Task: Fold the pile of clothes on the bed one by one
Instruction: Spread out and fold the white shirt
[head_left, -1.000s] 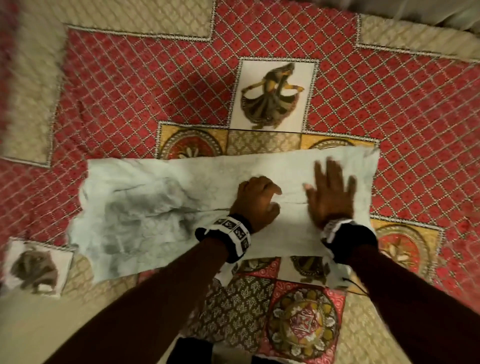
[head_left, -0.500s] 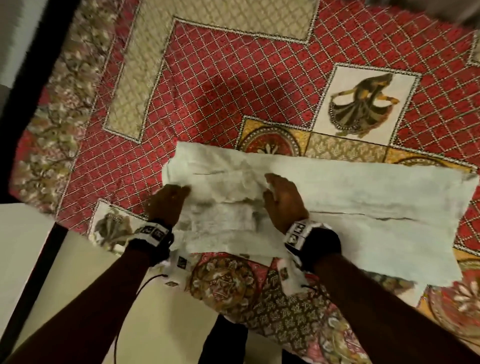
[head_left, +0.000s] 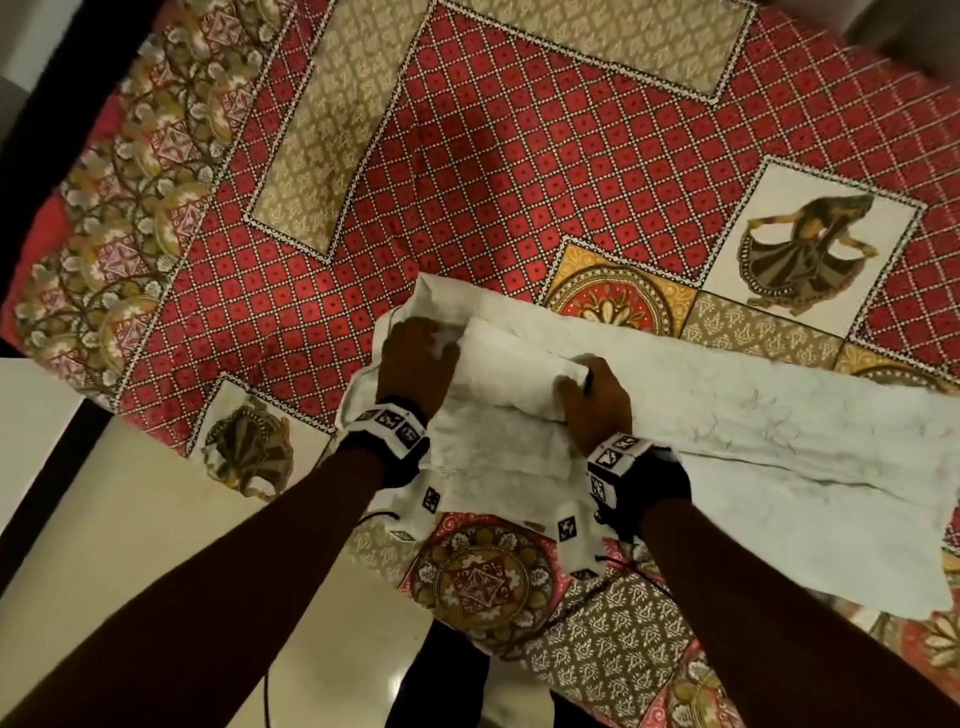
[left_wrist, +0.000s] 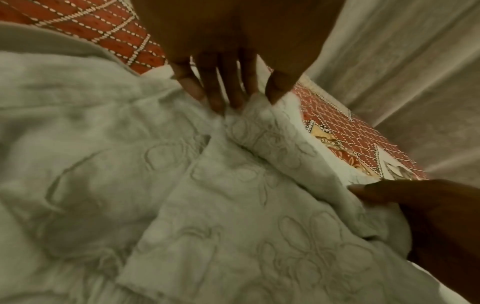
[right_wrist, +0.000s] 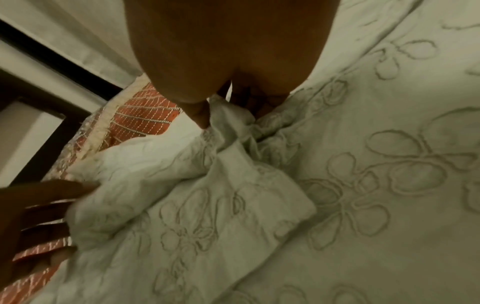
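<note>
So there's a white garment (head_left: 753, 431) with stitched flower outlines lying across the bedspread (head_left: 519, 182), which is that red diamond-pattern kind with tan panels and little dancer pictures. In the head view the cloth runs from the middle of the frame off to the right edge, and its left end is bunched up with one flap turned over the rest.

Left hand (head_left: 415, 358) sits at the left end of the cloth, center frame. From the left wrist view its fingers (left_wrist: 218, 90) point down with the tips in a raised ridge of fabric and the thumb on the other side of it, so it's pinching that fold.

Right hand (head_left: 595, 400) is just right of it, on the edge of the turned-over flap. In the right wrist view the thumb (right_wrist: 200, 115) and curled fingers have a tuft of the garment gathered between them, so it's gripping too.

Pale floor (head_left: 156, 545) and a dark bed frame edge show at lower left.
</note>
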